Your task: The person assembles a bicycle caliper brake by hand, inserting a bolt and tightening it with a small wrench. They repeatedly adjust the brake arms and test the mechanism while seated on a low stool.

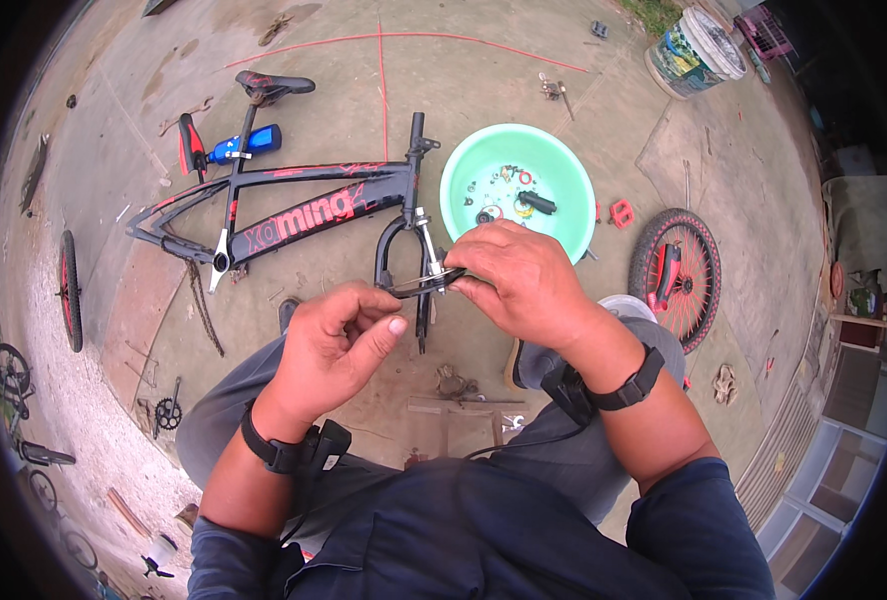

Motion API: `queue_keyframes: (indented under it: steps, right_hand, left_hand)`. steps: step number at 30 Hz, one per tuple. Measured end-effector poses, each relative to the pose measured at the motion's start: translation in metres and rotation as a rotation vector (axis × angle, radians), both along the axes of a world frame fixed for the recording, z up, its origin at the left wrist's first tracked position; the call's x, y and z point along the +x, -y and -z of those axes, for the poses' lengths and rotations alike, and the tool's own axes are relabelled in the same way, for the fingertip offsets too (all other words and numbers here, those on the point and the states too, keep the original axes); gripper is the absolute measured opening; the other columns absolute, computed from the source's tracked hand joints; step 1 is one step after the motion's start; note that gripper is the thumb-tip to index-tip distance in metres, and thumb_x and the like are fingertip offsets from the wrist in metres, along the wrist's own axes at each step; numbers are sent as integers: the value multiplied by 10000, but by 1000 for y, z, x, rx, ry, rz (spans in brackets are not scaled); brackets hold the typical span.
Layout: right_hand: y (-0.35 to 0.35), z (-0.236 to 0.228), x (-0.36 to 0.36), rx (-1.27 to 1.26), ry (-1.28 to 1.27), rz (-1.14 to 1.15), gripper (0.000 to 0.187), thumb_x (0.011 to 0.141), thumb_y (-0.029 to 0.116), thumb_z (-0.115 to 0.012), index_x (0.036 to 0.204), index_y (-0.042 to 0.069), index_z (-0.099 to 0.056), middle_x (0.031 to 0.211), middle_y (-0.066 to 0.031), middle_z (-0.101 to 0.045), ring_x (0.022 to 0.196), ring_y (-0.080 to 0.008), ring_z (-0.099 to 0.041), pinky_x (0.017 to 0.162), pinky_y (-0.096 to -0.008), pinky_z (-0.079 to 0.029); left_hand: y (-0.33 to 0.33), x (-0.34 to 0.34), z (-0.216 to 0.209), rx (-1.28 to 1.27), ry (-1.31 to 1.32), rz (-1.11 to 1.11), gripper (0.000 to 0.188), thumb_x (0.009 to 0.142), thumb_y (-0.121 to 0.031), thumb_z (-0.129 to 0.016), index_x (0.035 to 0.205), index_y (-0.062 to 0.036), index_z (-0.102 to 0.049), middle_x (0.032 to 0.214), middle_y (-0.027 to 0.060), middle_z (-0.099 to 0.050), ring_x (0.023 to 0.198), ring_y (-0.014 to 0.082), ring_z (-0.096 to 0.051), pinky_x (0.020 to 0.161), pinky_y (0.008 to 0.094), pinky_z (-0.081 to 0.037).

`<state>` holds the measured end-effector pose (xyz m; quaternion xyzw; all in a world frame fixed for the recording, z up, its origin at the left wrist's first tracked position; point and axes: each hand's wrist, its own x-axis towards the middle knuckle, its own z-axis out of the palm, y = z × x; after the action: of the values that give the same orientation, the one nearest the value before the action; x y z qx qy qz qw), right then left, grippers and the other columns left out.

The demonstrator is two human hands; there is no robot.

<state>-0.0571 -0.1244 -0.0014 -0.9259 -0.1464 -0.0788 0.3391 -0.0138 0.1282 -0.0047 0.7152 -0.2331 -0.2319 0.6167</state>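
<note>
Your right hand (519, 275) pinches one end of a thin dark curved part (426, 287) between thumb and fingers. Your left hand (329, 335) is half open at the part's left end, its thumb standing apart — whether those fingers grip it, you cannot tell from here. The part is in front of you, over the fork of a bicycle frame (304, 215) that lies on the floor, stretching to the left with its saddle (276, 85) at the far left.

The fork lies right below your hands, the closest thing in the way. Just beyond your right hand is a pale green basin (554, 165) with small parts inside, its near rim partly hidden by that hand. Farther right are a red pedal (622, 213) and a wheel (692, 290); at the far right stands a bucket (689, 55). To the left you have a blue bottle (247, 145) near the seat post, a chain (204, 310) and another wheel (69, 290).

Large pinkish-red lettering runs along the frame's thick dark tube — smaller red marks show on the tube above. The bucket carries a coloured printed pattern.
</note>
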Motion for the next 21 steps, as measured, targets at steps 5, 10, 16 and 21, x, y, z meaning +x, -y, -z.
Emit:
queue_keyframes:
  steps: [5, 10, 16, 21]
  right_hand:
    - [-1, -2, 2, 11, 16, -66, 287, 718, 62, -797, 984, 76, -690, 1014, -65, -666, 946, -301, -644, 752, -413, -526]
    - [-2, -2, 3, 46, 50, -129, 337, 660, 51, -827, 972, 85, -705, 1053, -68, -664, 992, -323, -634, 805, -427, -513]
    - [-2, -1, 2, 49, 86, -155, 372, 646, 64, -836, 993, 103, -710, 1077, -70, -656, 1061, -329, -631, 868, -451, -490]
    - [-1, -1, 1, 27, 119, -162, 414, 637, 64, -841, 1028, 134, -723, 1093, -65, -661, 1108, -331, -626, 890, -457, -486]
  left_hand:
    - [0, 11, 5, 209, 316, -57, 197, 948, -94, -677, 1115, 10, -658, 1076, 79, -678, 962, 198, -635, 846, 335, -498]
    - [8, 0, 17, 28, -230, -13, 350, 987, -93, -634, 1309, 31, -572, 1156, 115, -690, 1056, 173, -640, 917, 321, -499]
    - [8, 2, 19, -92, -575, 86, 378, 1006, -71, -599, 1368, 16, -539, 1191, 91, -674, 1095, 155, -621, 980, 322, -486]
    - [11, 0, 20, -178, -679, 123, 329, 1002, -55, -598, 1324, 7, -568, 1114, 69, -684, 1007, 143, -632, 912, 305, -501]
